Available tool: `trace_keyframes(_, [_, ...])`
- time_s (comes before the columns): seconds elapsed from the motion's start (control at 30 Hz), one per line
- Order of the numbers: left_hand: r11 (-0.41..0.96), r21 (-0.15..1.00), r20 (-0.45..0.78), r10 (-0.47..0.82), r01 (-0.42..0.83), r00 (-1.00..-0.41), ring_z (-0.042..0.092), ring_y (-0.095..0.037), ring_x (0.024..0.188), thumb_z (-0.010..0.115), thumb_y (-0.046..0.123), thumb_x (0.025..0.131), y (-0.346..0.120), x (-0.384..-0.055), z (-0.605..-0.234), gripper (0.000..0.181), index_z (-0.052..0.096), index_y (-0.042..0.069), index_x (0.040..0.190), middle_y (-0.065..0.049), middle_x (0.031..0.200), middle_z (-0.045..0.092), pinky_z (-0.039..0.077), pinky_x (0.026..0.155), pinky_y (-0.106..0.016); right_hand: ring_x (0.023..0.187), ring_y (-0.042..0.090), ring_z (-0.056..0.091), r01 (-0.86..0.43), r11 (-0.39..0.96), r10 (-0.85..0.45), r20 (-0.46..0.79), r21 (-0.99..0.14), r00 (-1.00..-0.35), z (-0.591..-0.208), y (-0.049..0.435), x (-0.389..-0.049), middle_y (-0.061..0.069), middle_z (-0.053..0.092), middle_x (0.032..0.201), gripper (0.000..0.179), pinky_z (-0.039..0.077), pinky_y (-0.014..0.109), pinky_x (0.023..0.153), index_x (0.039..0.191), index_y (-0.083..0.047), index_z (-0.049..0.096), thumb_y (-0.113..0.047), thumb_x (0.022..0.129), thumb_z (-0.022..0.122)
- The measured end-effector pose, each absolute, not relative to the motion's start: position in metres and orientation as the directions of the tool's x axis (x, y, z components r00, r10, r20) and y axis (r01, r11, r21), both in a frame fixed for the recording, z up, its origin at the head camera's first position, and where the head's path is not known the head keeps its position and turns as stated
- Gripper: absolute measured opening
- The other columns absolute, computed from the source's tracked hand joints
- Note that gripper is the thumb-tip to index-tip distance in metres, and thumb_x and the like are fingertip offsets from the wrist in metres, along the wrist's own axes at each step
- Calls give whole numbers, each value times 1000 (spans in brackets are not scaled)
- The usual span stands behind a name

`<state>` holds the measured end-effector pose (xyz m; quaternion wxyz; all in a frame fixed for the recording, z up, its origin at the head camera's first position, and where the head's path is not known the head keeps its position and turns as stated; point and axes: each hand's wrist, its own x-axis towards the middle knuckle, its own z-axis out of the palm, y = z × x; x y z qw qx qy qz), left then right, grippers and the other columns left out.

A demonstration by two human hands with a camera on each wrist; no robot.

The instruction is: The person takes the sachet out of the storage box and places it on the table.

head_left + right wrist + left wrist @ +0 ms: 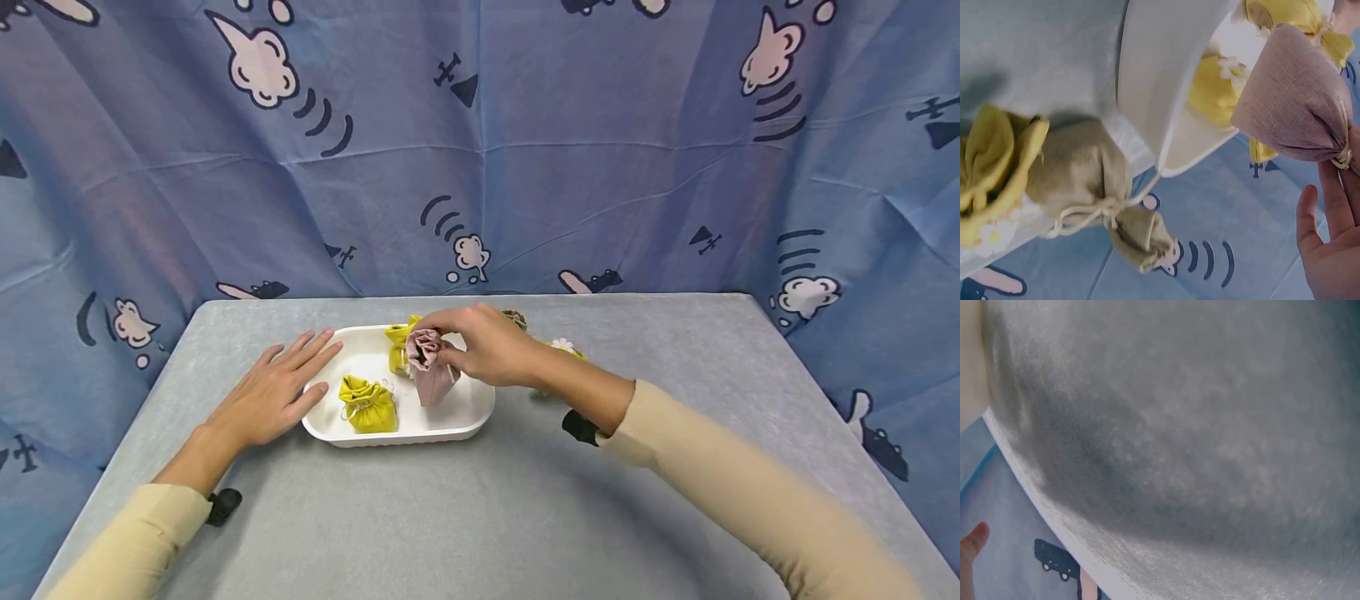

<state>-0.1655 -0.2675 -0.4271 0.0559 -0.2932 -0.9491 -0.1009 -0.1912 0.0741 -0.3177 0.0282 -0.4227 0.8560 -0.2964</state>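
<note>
My right hand (491,346) pinches a dusty-pink drawstring pouch (435,385) by its gathered neck, over the right half of a white tray (330,435). In the right wrist view the pouch (1291,94) hangs from the fingers, its cord tied at the neck. One yellow pouch (369,408) sits in the tray's left front part. Another yellow pouch (397,358), partly hidden behind the pink one, is at the back. My left hand (270,392) lies with fingers spread at the tray's left edge, fingertips right at the rim. Only a fingertip (975,540) shows in the left wrist view.
Right of the tray, a brown drawstring pouch (1082,162) and a yellow pouch (997,162) with a white flower are on the grey table (465,517), largely hidden by my right arm in the head view. A blue patterned curtain (525,183) hangs behind the table.
</note>
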Motion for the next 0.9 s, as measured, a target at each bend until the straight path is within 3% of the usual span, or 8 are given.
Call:
trace_keyframes(0.47, [809, 168, 156, 542, 563, -826, 28, -38, 146, 50, 33, 103, -267, -162, -429, 61, 30, 16, 158, -6, 164, 25, 26, 107, -66, 104, 12, 66, -704, 440, -703, 274, -557, -656, -311, 107, -182, -1, 73, 109, 36, 52, 34, 93, 119, -9, 71, 1, 85, 75])
trace_keyframes(0.9, [814, 161, 147, 539, 558, -829, 27, -38, 147, 48, 35, 104, -268, -165, -428, 61, 29, 17, 159, -5, 164, 23, 25, 108, -65, 100, 14, 67, -707, 440, -684, 304, -554, -663, -300, 146, -176, 2, 72, 114, 39, 54, 37, 87, 121, -6, 70, 5, 84, 74])
